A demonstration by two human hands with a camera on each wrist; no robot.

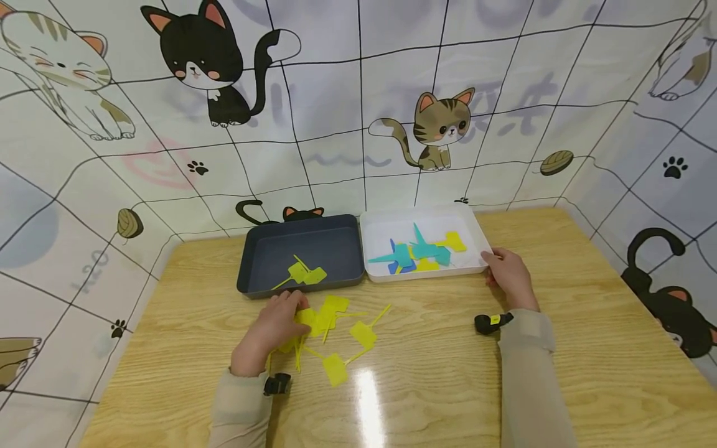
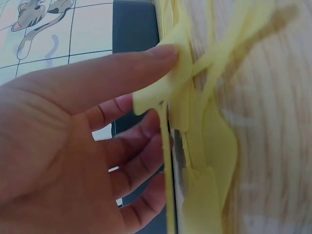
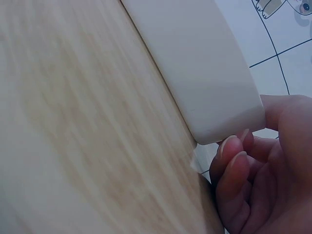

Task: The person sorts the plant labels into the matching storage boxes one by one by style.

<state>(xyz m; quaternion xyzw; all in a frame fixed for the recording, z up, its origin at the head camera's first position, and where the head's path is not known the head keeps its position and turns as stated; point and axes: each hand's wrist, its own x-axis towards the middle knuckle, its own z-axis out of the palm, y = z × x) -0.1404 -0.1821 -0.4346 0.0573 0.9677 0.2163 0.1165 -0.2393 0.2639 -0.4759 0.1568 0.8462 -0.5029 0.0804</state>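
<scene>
My left hand (image 1: pixel 277 323) pinches a yellow plant label (image 2: pixel 170 80) between thumb and fingers, its thin stem hanging down in the left wrist view. More yellow plant labels (image 1: pixel 364 335) lie loose on the table around and right of that hand. Just beyond it, the dark grey tray (image 1: pixel 302 233) holds a few yellow labels (image 1: pixel 299 272). At the right, my right hand (image 1: pixel 508 274) grips the front right corner of a white tray (image 3: pixel 204 73), thumb at the rim and fingers curled below. Teal, blue and yellow labels (image 1: pixel 426 250) lie inside that tray.
Both trays stand side by side at the back of the wooden table (image 1: pixel 437 373). Behind and beside it hangs a cat-patterned backdrop (image 1: pixel 336 112). Black wrist cameras are strapped on both wrists, the left one (image 1: pixel 277 384) close above the table.
</scene>
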